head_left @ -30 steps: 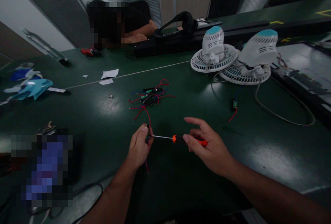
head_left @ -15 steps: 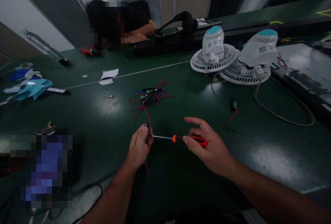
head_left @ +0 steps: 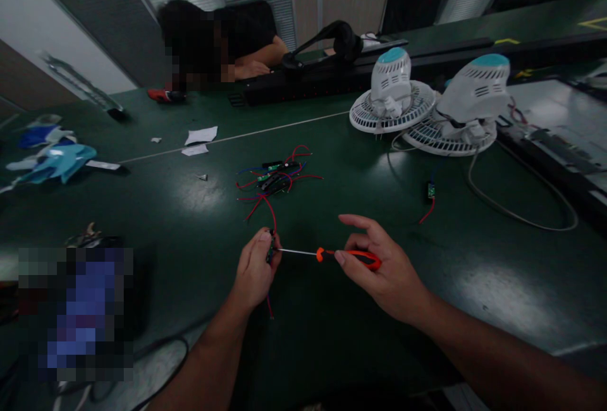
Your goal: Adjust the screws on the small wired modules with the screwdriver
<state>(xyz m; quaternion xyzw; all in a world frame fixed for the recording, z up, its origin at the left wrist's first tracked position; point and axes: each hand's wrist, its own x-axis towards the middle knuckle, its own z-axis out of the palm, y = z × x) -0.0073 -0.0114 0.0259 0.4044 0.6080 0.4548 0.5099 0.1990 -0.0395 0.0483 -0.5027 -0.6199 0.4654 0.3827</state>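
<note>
Two hands at work over a green table.

Left hand pinches a small wired board; right hand grips an orange-handled screwdriver in closed fingers, index finger extended, tip touching the board. Loose wired boards lie just beyond.

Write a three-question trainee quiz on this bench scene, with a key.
1. True or false: the right hand holds an orange-handled screwdriver.
2. The left hand pinches: A) a small wired part, B) a paper scrap, C) a fan.
3. How many white fans lie on the green table?

Key: 1 true. 2 A, with the screwdriver tip against it. 3 Two: the nearer-centre fan and the right fan, beyond the pile of wired parts.
</note>
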